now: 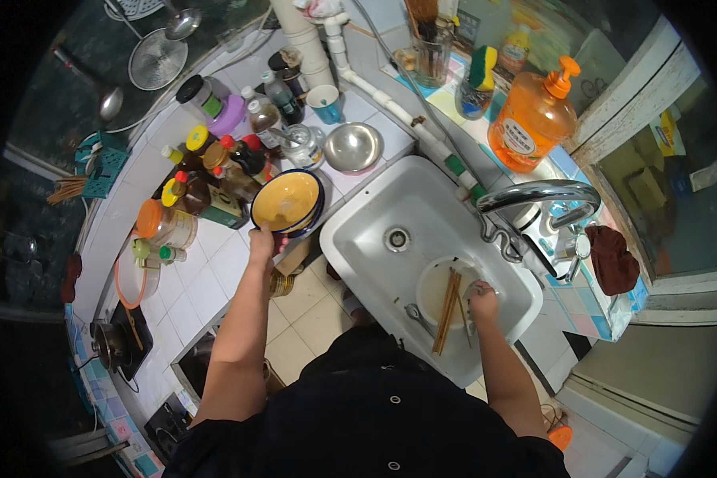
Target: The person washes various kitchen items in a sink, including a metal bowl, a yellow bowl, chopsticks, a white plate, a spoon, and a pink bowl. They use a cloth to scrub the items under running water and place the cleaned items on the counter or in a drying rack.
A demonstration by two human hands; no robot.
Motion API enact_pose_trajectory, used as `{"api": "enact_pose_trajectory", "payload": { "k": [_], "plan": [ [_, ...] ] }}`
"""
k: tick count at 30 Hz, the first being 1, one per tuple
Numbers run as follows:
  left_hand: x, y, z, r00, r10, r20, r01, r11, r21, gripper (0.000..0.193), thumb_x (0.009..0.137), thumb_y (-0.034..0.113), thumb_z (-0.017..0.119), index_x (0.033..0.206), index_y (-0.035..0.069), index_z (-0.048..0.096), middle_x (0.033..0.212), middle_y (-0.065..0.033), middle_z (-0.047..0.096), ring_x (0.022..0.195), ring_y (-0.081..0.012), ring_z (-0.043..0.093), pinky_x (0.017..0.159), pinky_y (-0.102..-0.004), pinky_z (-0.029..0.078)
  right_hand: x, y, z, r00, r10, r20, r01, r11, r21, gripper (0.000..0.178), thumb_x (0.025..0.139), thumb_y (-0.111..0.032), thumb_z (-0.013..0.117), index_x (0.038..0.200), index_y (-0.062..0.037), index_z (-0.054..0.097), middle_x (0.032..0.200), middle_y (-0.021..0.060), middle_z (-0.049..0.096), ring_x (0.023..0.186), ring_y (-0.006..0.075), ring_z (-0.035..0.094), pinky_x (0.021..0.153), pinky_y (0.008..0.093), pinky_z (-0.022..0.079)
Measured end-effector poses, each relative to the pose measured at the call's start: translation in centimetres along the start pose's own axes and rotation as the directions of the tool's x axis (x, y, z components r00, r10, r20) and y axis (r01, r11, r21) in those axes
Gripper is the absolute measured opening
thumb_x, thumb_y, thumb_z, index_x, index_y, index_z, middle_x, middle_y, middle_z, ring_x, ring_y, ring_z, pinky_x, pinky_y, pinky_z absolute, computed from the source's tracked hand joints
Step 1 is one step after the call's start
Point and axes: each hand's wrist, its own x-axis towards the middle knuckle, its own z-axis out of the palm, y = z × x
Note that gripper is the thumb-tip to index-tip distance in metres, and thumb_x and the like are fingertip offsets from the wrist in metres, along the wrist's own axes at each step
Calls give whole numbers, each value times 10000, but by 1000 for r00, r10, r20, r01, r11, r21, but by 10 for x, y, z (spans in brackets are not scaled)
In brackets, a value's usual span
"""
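Note:
My left hand [264, 244] is closed on the near edge of a yellow bowl with a dark blue rim [285, 201]. The bowl sits in a stack with other blue-rimmed bowls at the counter's edge. My right hand [481, 301] is down in the white sink [362, 203], fingers curled at the right side of a white bowl [432, 291]. What those fingers hold, if anything, is too small to make out. Several wooden chopsticks [448, 312] lean across the white bowl, and a metal spoon [416, 314] lies beside it.
A chrome faucet [538, 191] arches over the sink's right side. Behind stand an orange soap pump bottle [531, 119] and a yellow-green sponge [483, 68]. A metal bowl [354, 148], a blue cup [325, 103] and several bottles and jars crowd the left counter.

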Motion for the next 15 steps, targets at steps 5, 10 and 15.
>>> {"api": "enact_pose_trajectory", "payload": {
  "k": [5,10,15],
  "plan": [
    [-13,3,-5,998,-11,-64,19,992,127,401,917,339,394,1133,1,387,650,-79,569,457,-117,484,398,-223,367,-13,3,16,995,30,97,-11,982,-190,317,783,-315,554,941,-46,611,1075,160,518,898,316,578,780,403,452],
    [-55,-6,-14,974,183,-134,-163,976,144,466,897,272,455,1277,80,265,716,-58,546,505,-91,465,420,-202,342,-8,19,66,937,140,321,9,907,-421,441,746,-350,611,994,11,562,1024,187,555,892,306,588,781,381,464],
    [-99,-32,-8,970,203,131,-225,957,183,345,903,187,446,1222,85,363,736,-22,533,556,-67,465,477,-185,358,0,4,84,844,341,414,-157,895,-418,422,698,-302,653,956,24,579,953,198,607,875,305,601,747,360,478]
  ]
}}
